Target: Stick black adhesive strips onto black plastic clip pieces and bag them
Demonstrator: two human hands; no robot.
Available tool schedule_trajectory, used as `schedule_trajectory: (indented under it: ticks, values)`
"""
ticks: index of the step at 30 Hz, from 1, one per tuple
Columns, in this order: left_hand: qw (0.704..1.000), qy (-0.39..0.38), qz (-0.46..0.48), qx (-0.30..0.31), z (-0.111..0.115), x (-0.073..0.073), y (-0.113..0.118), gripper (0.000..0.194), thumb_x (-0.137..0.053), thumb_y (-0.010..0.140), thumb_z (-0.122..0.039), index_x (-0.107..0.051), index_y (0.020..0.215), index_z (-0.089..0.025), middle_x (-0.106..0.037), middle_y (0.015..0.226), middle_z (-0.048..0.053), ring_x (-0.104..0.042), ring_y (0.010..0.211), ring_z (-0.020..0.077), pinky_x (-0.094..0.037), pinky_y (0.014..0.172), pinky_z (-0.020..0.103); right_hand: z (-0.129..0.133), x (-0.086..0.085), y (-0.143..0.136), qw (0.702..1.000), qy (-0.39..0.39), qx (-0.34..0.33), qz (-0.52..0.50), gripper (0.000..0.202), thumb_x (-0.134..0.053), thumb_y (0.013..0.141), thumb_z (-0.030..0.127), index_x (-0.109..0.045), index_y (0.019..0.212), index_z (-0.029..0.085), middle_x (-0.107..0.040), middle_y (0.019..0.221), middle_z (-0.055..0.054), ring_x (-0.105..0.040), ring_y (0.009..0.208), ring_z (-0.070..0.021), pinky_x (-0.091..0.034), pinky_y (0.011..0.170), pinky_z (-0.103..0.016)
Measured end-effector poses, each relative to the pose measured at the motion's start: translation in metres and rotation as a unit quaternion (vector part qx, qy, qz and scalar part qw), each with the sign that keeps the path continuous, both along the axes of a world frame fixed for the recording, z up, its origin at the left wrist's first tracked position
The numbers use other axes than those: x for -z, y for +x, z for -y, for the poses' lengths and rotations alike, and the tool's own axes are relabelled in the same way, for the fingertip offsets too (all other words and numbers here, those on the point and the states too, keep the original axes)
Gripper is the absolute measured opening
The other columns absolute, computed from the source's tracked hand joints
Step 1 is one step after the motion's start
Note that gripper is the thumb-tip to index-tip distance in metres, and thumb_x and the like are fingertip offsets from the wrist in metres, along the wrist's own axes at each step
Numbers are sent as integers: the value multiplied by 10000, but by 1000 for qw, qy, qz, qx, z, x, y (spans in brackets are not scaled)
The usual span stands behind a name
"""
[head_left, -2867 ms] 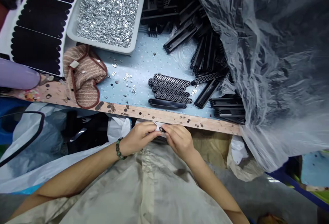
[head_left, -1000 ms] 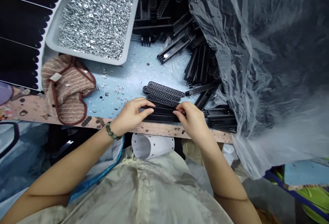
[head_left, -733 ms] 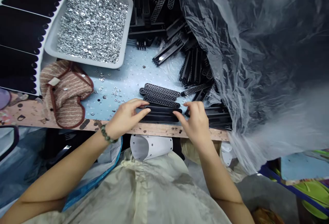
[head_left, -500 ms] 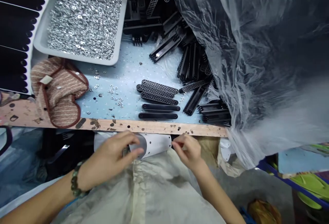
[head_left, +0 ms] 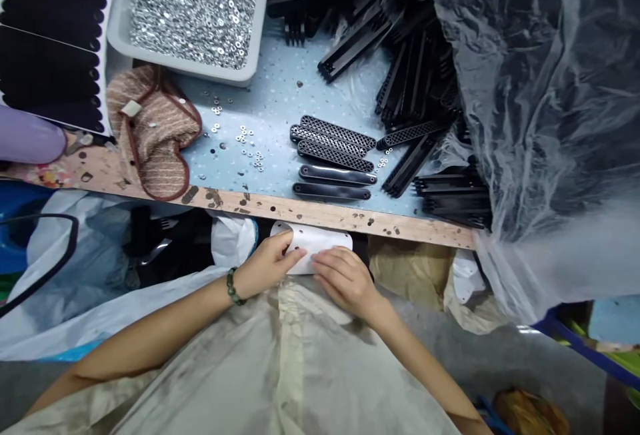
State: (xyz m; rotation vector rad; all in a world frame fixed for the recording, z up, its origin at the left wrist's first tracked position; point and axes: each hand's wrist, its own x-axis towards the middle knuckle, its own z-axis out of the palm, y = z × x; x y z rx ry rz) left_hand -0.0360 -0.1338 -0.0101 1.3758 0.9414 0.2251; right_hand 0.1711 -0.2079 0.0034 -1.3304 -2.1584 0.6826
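Note:
A white sheet-like piece (head_left: 323, 236) with small dark holes and rounded corners lies in front of my body, just below the table's front edge. My left hand (head_left: 267, 263) grips its left end, thumb on the upper face and the other fingers partly hidden. On the right half of the same piece rest the stretched fingers of my right hand (head_left: 347, 278), pressing from above with nothing visible inside them. Beyond the edge, several black slotted strips (head_left: 335, 174) lie side by side, some with a lattice face and some smooth.
A white tray (head_left: 253, 55) of small metal nuts stands at the back left beside a striped cloth oven mitt (head_left: 165, 148). Loose nuts (head_left: 257, 160) dot the blue tabletop. Black parts (head_left: 415, 82) pile up near a large plastic bag (head_left: 530, 122) at right.
My left hand has shifted its hold on the white piece, which now lies flatter. My right hand has moved from its right end onto its face. The camera view has shifted.

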Motion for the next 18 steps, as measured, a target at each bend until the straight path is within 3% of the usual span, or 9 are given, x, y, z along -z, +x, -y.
schedule_trajectory:
  ticks: [4, 8, 10, 12, 15, 16, 18]
  values:
    - [991, 90, 13, 95, 4, -5, -1, 115, -471, 877, -273, -525, 913, -178, -571, 831, 19, -522, 728, 142, -438, 680, 262, -6, -4, -2, 992, 8, 123, -40, 292, -569, 851, 138, -598, 1134, 204, -667, 1037, -89, -625, 978, -199, -535, 834, -394]
    - [989, 99, 18, 109, 9, -8, -3, 110, -483, 863, -270, -529, 843, -172, -563, 863, 40, -533, 773, 155, -451, 707, 278, -12, -4, -4, 997, -6, 68, -25, 372, -574, 863, 150, -542, 1227, 216, -669, 1065, -86, -621, 1006, -198, -531, 862, -391]
    - [996, 36, 39, 73, 9, -9, -1, 164, -513, 860, -324, -560, 862, -167, -582, 883, 49, -553, 814, 169, -469, 742, 292, -9, -3, -4, 998, 28, 57, -20, 397, -601, 850, 159, -531, 1236, 220, -661, 1076, -95, -620, 1018, -206, -531, 865, -395]
    - [994, -76, 79, -5, 5, -10, 3, 241, -533, 856, -378, -576, 962, -166, -615, 906, 57, -582, 850, 182, -487, 768, 307, -4, -2, -3, 997, 55, 58, -9, 455, -665, 820, 274, -518, 1247, 224, -627, 1148, -124, -597, 1081, -246, -517, 891, -447]
    - [957, -231, 129, -120, -4, -12, 7, 379, -556, 836, -434, -548, 1098, -161, -646, 935, 80, -618, 838, 191, -507, 762, 314, 2, -2, 0, 999, 10, 48, 2, 597, -685, 789, 404, -456, 1309, 220, -576, 1248, -156, -554, 1164, -285, -495, 923, -497]
    - [947, -255, 142, -132, -8, -13, 6, 414, -550, 834, -463, -544, 1119, -162, -650, 940, 88, -624, 836, 194, -510, 762, 318, 3, -2, 2, 999, -17, 51, -4, 563, -654, 818, 367, -446, 1320, 218, -588, 1239, -150, -573, 1143, -269, -509, 907, -470]
    - [951, -248, 157, -99, -13, -14, 1, 452, -539, 835, -511, -552, 1137, -175, -650, 972, 93, -620, 880, 206, -507, 799, 331, 1, -3, 5, 992, -74, 92, -33, 412, -572, 873, 266, -495, 1274, 217, -653, 1138, -107, -648, 1000, -214, -551, 817, -366]
